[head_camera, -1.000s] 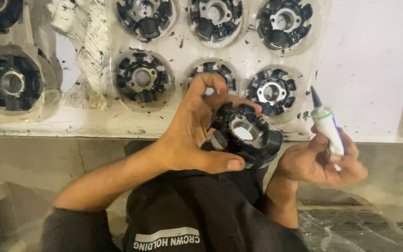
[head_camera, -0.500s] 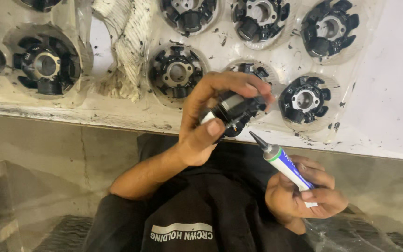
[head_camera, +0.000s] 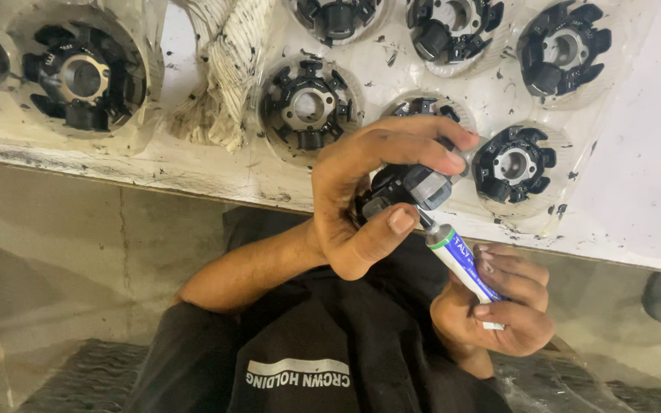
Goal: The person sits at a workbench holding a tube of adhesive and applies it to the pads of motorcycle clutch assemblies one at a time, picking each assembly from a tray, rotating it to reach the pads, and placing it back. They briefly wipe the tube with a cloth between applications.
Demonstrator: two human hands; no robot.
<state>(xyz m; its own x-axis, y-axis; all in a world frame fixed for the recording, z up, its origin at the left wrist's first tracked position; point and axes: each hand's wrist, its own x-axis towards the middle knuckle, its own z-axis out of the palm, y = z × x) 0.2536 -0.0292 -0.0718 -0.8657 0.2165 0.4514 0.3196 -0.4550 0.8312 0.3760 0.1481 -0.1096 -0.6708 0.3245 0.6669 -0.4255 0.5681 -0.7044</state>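
Before the white bench (head_camera: 636, 176), left hand (head_camera: 361, 206) pinches a black part (head_camera: 411, 187); right hand (head_camera: 499, 306) grips tube (head_camera: 464, 260) touching it.

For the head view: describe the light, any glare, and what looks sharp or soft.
Head view: even, soft light; mild glare on the clear plastic wrapping; left hand, black toothed round part and white-and-blue tube in the right hand are sharp; the lower corners look soft.

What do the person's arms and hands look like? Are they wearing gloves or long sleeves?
No gloves: the left hand and right hand are bare, and so are the forearms. No rings, watch or bands show. The only clothing in view is a black garment with white print.
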